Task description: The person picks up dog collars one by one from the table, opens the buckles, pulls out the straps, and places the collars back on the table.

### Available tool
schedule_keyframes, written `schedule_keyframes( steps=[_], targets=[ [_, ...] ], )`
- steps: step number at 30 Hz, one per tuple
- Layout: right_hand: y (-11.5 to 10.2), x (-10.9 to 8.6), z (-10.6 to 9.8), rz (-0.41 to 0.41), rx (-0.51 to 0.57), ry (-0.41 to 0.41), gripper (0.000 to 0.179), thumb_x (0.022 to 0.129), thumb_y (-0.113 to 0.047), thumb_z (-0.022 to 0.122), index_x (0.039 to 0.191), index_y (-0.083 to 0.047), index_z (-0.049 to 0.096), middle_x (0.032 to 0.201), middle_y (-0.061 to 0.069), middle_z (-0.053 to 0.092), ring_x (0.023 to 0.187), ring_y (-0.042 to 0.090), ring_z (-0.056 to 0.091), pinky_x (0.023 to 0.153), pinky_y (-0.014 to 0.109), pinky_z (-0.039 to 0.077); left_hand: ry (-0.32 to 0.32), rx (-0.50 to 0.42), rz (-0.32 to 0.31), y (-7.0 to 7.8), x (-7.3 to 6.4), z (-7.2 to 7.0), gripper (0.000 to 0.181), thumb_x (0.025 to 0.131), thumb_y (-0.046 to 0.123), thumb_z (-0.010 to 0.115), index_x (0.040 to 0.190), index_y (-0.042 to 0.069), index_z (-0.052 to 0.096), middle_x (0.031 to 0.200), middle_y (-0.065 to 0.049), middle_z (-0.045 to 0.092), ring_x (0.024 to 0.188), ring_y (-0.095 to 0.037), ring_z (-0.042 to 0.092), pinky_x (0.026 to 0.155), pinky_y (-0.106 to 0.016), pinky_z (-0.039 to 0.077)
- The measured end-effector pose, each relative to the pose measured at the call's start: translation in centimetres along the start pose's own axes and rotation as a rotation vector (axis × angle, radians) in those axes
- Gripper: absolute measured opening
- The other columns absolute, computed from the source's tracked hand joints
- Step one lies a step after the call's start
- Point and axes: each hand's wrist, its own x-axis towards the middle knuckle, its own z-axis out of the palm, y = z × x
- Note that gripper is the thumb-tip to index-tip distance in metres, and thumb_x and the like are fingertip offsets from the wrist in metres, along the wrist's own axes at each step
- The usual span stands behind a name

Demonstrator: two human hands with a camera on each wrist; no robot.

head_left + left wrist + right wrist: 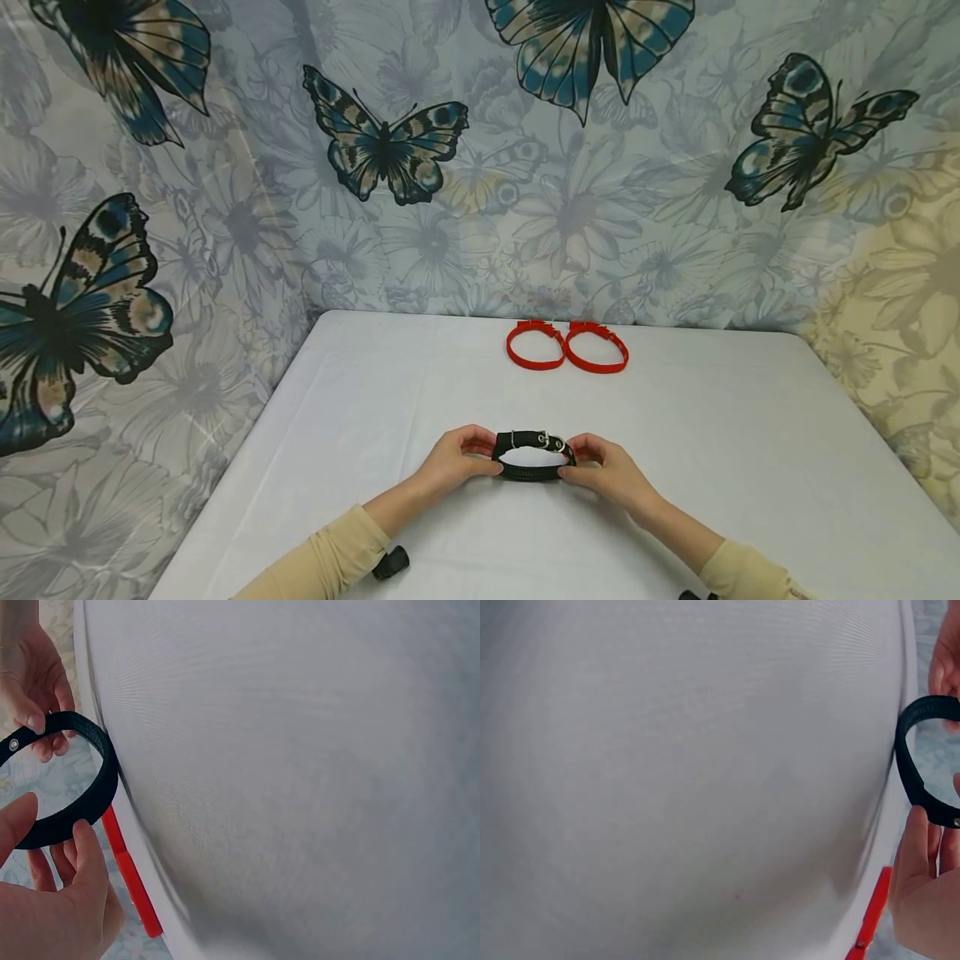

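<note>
A black collar (530,473) with a metal buckle and eyelets, fastened into a loop, is held between both hands near the middle of the white table. My left hand (453,458) pinches its left side between thumb and fingers. On the opposite side, my right hand (611,473) grips the band the same way. Its buckle lies along the far side of the loop, while the plain band faces me. In the left wrist view, the collar (105,787) shows one eyelet near the right hand's thumb. Part of the loop (907,761) runs out of frame in the right wrist view.
Two red collars (535,365), also buckled into loops, lie side by side near the far edge of the white table (360,383). A butterfly-patterned curtain (450,250) hangs behind. A small black object (392,563) shows beside the left sleeve.
</note>
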Motion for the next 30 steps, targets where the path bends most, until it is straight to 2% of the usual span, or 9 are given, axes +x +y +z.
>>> schedule_keyframes(
  steps=[9, 20, 30],
  targets=[
    [-0.72, 0.06, -0.39, -0.014, -0.029, 0.009, 0.029, 0.078, -0.019, 0.08, 0.101, -0.007, 0.067, 0.09, 0.001, 0.066, 0.092, 0.018, 0.058, 0.084, 0.036, 0.041, 0.008, -0.008, -0.004, 0.12, 0.0, 0.02, 0.033, 0.076, 0.001, 0.078, 0.107, 0.001, 0.066, 0.096, -0.003, 0.067, 0.092, -0.017, 0.062, 0.08, -0.028, 0.049],
    [-0.88, 0.11, -0.46, -0.003, -0.027, 0.006, 0.029, 0.079, -0.02, 0.08, 0.1, -0.006, 0.066, 0.088, 0.001, 0.065, 0.091, 0.017, 0.057, 0.083, 0.035, 0.041, 0.01, 0.11, 0.063, 0.46, 0.2, -0.47, 0.031, 0.078, 0.014, 0.08, 0.107, 0.01, 0.068, 0.099, 0.0, 0.067, 0.099, -0.018, 0.06, 0.084, -0.037, 0.045],
    [-0.68, 0.11, -0.61, -0.004, -0.017, -0.013, 0.029, 0.079, -0.021, 0.08, 0.1, -0.006, 0.066, 0.086, 0.002, 0.064, 0.089, 0.017, 0.057, 0.082, 0.034, 0.041, 0.002, 0.1, 0.066, 0.42, 0.18, -0.44, 0.03, 0.08, 0.018, 0.08, 0.107, 0.011, 0.069, 0.097, 0.001, 0.068, 0.096, -0.015, 0.061, 0.087, -0.037, 0.045]
  ],
)
